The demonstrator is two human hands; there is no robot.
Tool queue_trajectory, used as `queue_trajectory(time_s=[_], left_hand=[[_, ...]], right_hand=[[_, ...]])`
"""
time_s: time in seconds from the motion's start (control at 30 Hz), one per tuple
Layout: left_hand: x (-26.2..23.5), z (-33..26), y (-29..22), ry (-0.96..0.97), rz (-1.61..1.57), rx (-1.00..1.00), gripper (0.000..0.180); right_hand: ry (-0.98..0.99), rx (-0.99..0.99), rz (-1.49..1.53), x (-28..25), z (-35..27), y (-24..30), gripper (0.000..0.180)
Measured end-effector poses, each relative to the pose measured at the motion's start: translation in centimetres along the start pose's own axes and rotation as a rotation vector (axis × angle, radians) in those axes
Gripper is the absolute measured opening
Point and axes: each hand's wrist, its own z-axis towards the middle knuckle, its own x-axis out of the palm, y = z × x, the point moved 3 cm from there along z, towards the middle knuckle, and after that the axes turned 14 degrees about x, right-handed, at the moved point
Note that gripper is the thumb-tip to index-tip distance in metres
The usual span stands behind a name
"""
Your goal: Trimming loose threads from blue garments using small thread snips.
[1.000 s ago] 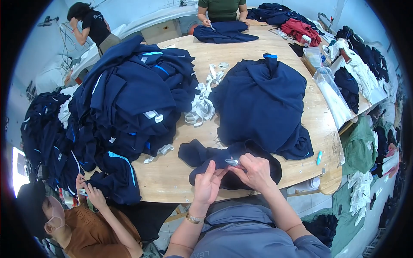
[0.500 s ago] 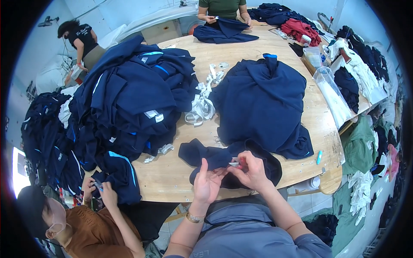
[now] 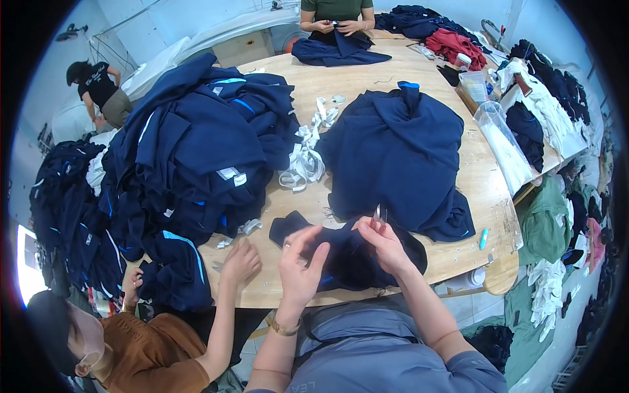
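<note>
My left hand (image 3: 300,267) is raised above the near table edge, fingers and thumb apart with nothing between them. To its right, my right hand (image 3: 385,247) pinches a pair of small metal thread snips (image 3: 378,214), its tips pointing up and away from me. A dark navy garment piece (image 3: 349,261) lies crumpled on the table beneath both hands, partly covered by them. Just beyond it sits a tall heap of navy garments (image 3: 400,150).
A larger navy garment pile (image 3: 196,144) fills the left, with white tape strips (image 3: 303,167) between the heaps. A co-worker's hand (image 3: 242,262) reaches in close on my left. A turquoise marker (image 3: 483,239) lies at right. Another person (image 3: 337,19) handles navy cloth across the table (image 3: 275,216).
My hands have moved apart; the left has let go of the cloth, and the right has lifted slightly with the snips. The co-worker's hand at left has come toward mine.
</note>
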Motion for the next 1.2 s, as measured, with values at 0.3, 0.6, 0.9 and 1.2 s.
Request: queue_trajectory(time_s=[0.3, 0.6, 0.9, 1.2], left_hand=[[2.5, -0.2, 3.3, -0.109, -1.028, -0.429, 0.008], [1.8, 0.0, 3.8, -0.214, -1.116, -0.571, 0.008], [1.5, 0.3, 2.5, -0.201, -1.057, -0.569, 0.009], [1.3, 0.1, 2.2, -0.162, -0.958, -0.493, 0.007]], right_hand=[[-0.051, -0.224, -0.114, 0.1, 1.0, 0.0, 0.023], [-0.453, -0.586, -0.7, 0.2, -1.4, 1.7, 0.025], [-0.427, -0.733, -1.068, 0.9, -2.2, 1.2, 0.029], [-0.521, -0.871, -1.268, 1.1, -2.1, 1.3, 0.038]])
